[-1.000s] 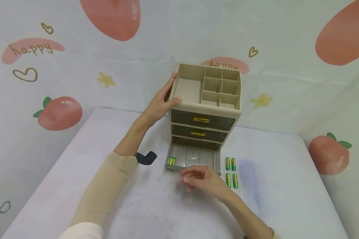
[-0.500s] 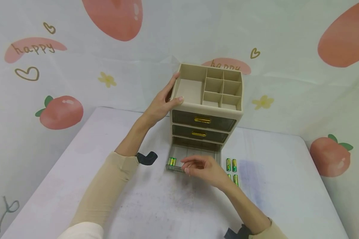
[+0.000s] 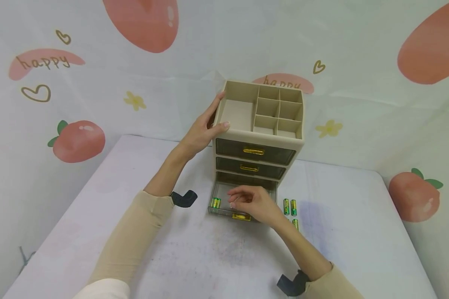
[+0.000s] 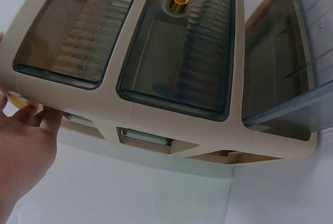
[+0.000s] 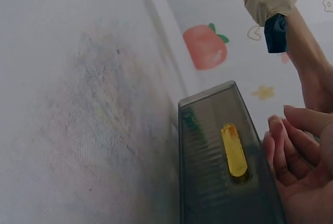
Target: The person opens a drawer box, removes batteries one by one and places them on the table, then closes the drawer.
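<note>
In the head view my left hand (image 3: 200, 133) holds the upper left side of a beige desktop drawer organizer (image 3: 297, 145), its thumb on the top rim. The left wrist view shows the left fingers (image 4: 51, 121) against the organizer's side. The lowest drawer (image 3: 220, 190), of smoky clear plastic, is pulled out. Two green and gold batteries (image 3: 215, 203) stand at its front left. My right hand (image 3: 255, 203) hovers above the drawer's front, fingers loosely curved; in the right wrist view nothing shows between fingers and thumb. It partly hides the drawer.
Several more green batteries (image 3: 289, 207) lie on the white table (image 3: 344, 232), right of the drawer. Two upper drawers (image 3: 253, 151) with gold handles are closed. The organizer's top is divided into compartments. A printed cloth (image 3: 172, 83) hangs behind.
My right hand has moved forward from the drawer's front edge to above the drawer, uncovering the gold handle on its front. The left hand has stayed on the organizer.
</note>
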### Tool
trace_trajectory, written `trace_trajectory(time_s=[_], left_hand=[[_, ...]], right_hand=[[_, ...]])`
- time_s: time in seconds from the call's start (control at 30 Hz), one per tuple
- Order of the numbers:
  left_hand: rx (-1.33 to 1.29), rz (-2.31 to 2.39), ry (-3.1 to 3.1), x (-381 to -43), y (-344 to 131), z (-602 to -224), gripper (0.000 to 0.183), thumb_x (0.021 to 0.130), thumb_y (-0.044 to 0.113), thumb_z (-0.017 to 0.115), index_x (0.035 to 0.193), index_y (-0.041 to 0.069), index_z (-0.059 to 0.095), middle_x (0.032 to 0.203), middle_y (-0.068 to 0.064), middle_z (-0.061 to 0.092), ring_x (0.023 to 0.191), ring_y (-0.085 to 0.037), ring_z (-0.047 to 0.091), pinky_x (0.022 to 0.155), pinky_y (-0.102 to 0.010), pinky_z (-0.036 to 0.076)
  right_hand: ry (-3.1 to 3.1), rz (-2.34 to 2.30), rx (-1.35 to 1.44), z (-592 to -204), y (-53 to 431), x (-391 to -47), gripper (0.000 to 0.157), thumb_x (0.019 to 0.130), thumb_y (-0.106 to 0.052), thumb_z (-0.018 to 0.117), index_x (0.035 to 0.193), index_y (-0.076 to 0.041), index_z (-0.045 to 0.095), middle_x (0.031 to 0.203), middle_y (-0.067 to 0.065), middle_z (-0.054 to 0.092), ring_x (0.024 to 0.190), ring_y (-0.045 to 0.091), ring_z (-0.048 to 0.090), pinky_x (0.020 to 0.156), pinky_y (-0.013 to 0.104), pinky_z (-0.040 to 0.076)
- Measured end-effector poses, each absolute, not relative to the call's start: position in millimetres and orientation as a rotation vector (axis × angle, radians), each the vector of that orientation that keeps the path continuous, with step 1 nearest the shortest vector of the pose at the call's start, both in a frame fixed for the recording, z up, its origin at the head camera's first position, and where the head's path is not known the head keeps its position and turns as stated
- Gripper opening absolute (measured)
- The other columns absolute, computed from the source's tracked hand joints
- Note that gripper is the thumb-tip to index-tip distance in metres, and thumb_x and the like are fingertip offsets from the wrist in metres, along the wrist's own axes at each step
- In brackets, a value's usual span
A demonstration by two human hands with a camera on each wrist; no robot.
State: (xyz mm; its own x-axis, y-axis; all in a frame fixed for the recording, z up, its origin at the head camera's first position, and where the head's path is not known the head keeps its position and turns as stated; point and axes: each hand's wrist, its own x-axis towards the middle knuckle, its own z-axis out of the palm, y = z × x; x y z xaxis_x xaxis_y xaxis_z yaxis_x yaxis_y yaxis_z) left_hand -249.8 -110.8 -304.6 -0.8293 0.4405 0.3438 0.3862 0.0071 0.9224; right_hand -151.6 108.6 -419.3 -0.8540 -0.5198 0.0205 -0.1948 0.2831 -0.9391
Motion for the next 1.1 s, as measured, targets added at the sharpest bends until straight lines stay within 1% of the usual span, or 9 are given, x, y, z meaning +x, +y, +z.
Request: trace_trajectory(time_s=[0.17,0.27,0.5,0.8,1.1], left_hand=[[0.894,1.984,2.207,-249,-111,-304,0.076,0.099,0.008,0.053,0.161,0.014,0.009,0.167,-0.004,0.004,0.149,-0.029,0.017,0.116,-0.048,0.023],[0.894,1.987,2.200,-249,-110,-304,0.076,0.099,0.008,0.053,0.161,0.014,0.009,0.167,-0.004,0.005,0.149,-0.029,0.016,0.116,-0.047,0.023],[0.881,1.985,2.203,-249,-110,-304,0.076,0.099,0.008,0.054,0.161,0.014,0.009,0.167,-0.004,0.005,0.148,-0.028,0.018,0.115,-0.046,0.024],[0.888,1.988,2.205,-248,-110,-303,0.076,0.099,0.008,0.053,0.161,0.013,0.009,0.167,-0.004,0.004,0.149,-0.029,0.016,0.116,-0.047,0.023],[0.896,1.994,2.182,-249,-111,-303,0.077,0.100,0.009,0.053,0.161,0.013,0.008,0.167,-0.004,0.003,0.150,-0.028,0.014,0.116,-0.045,0.023]], right_hand=[[2.324,-1.520,-0.647,-423,106,-157,0.029,0.090,-0.017,0.074,0.117,-0.005,0.071,0.097,0.000,0.074,0.085,0.015,0.069,0.076,0.028,0.055],[2.341,-1.491,-0.627,-426,104,-160,0.031,0.090,-0.018,0.075,0.117,-0.004,0.071,0.095,-0.002,0.073,0.085,0.015,0.069,0.076,0.028,0.054],[2.334,-1.433,-0.605,-431,96,-168,0.034,0.088,-0.016,0.077,0.118,-0.001,0.070,0.093,0.000,0.073,0.082,0.014,0.068,0.072,0.025,0.053],[2.289,-1.354,-0.586,-439,91,-180,0.034,0.086,-0.011,0.078,0.117,0.000,0.070,0.091,0.000,0.073,0.081,0.012,0.069,0.073,0.026,0.054],[2.248,-1.268,-0.543,-441,84,-185,0.034,0.084,-0.013,0.080,0.115,-0.002,0.070,0.090,0.000,0.073,0.081,0.011,0.069,0.073,0.026,0.054]])
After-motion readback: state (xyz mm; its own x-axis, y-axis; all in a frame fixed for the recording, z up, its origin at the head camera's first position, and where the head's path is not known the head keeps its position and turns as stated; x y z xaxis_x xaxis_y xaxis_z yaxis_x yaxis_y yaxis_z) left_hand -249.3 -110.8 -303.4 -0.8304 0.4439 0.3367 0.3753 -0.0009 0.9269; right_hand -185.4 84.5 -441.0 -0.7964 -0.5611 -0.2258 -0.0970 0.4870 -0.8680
